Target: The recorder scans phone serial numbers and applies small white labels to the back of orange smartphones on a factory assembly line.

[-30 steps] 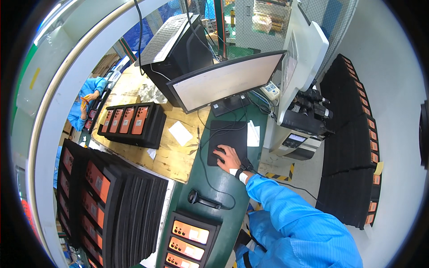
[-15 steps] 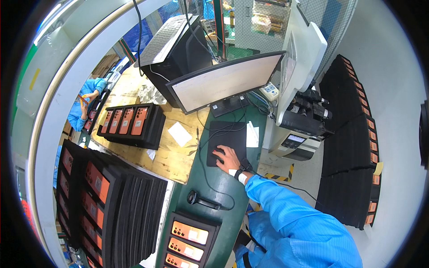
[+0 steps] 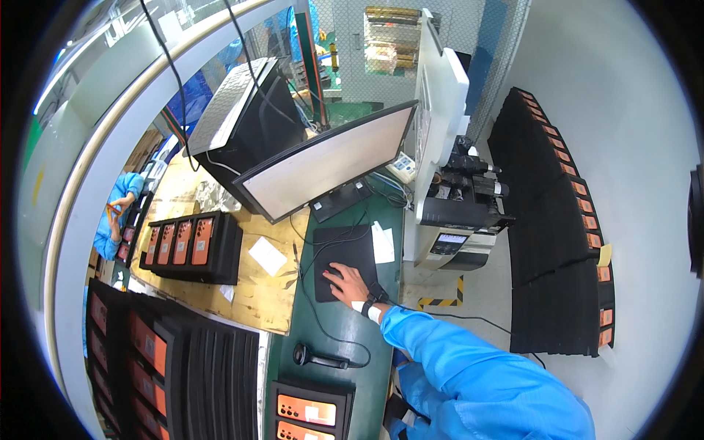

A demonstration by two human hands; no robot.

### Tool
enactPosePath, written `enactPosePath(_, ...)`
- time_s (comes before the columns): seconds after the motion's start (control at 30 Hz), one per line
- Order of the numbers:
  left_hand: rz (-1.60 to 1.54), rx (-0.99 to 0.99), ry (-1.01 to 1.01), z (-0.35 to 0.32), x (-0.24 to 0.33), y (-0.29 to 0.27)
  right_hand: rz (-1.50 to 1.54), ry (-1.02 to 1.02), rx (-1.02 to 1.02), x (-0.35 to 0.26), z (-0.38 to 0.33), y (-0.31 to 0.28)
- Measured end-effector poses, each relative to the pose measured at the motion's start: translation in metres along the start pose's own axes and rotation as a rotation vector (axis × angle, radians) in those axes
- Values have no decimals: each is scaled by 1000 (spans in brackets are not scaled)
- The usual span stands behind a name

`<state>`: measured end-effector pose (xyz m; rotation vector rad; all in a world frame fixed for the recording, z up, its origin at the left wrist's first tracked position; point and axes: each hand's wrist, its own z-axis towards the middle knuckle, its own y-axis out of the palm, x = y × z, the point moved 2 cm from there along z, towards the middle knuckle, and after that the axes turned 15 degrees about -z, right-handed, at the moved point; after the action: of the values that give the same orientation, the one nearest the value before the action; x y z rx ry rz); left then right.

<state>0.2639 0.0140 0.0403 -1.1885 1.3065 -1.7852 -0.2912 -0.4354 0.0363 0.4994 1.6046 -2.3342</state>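
Where the black mouse pad [image 3: 359,257] lies on the green bench top [image 3: 389,277], the right hand [image 3: 346,283] rests palm down upon it, fingers parted and slightly bent; cannot tell whether they grip anything underneath. Left hand out of view, state unknown. White papers [image 3: 383,246] at the pad's right edge; monitor [image 3: 330,161] behind. Nearer the body, a black handheld scanner [image 3: 326,361] lying on its side, cable looped. Nearer still, a black tray [image 3: 343,411] with orange panels [image 3: 293,405]. Leftward, a wooden board [image 3: 275,301] bearing a black tray stack [image 3: 229,253] that shows four orange panels.
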Motion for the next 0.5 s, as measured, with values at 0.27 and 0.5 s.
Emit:
enactPosePath(0.27,-25,-17,71,14,21,14,-30,-10,34,2,0,3)
enactPosePath(0.5,-35,-14,98,16,26,17,26,-50,113,3,-1,0)
